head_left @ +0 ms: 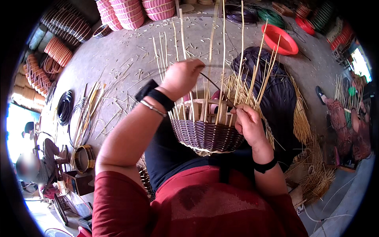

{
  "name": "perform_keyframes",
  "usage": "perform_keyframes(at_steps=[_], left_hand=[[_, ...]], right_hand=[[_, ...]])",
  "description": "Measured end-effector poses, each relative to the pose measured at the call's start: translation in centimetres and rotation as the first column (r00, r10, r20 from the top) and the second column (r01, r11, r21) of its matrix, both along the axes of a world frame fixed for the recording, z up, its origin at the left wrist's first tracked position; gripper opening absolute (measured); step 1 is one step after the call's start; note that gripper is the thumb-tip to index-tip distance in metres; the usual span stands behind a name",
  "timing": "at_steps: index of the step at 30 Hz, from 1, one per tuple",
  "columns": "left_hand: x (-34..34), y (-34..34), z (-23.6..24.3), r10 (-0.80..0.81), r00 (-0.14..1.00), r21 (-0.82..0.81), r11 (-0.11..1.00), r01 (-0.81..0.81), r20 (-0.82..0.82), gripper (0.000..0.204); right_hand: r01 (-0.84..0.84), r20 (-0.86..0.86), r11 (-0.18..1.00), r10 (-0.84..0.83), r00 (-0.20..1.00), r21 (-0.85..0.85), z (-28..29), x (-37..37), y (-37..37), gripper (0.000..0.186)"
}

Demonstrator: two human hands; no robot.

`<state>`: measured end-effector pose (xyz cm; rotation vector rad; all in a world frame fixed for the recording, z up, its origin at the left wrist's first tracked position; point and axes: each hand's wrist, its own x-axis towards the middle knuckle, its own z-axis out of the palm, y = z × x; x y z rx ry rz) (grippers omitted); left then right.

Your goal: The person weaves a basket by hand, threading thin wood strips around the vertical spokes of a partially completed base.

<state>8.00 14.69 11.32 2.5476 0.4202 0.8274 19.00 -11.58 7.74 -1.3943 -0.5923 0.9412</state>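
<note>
A half-woven basket with dark brown sides rests at my lap, with tall pale stakes standing up out of its rim. Raised above the basket's left side, my left hand has its fingers closed on a dark weaving strand. That strand slants down to the right, toward the rim. There my right hand pinches at the strand's lower part, beside the stakes on the right. Pale wooden pieces show inside the basket; its inner bottom is hidden.
Dark cloth covers straw-coloured rods on the right. A red basin lies beyond. Coiled dark strands and loose pale strips are left. Stacked pink baskets stand at the back. Other people sit at both sides.
</note>
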Motion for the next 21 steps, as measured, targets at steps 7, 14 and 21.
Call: perform_keyframes(at_steps=[7, 14, 21], left_hand=[[-11.9, 24.2, 4.9, 0.321, 0.834, -0.511, 0.858, -0.055, 0.449, 0.024], [-30.6, 34.6, 15.5, 0.286, 0.913, -0.029, 0.957, -0.29, 0.291, 0.027], [-6.3, -1.4, 0.1, -0.404, 0.912, 0.216, 0.886, 0.41, -0.075, 0.049]], right_hand=[[0.144, -0.487, 0.98, -0.058, 0.871, 0.139, -1.5, 2.7, -1.7, 0.035], [0.094, -0.491, 0.994, -0.052, 0.87, 0.061, -0.8, 1.5, 0.7, 0.037], [0.245, -0.528, 0.961, -0.144, 0.837, 0.125, -0.5, 1.9, -0.6, 0.032]])
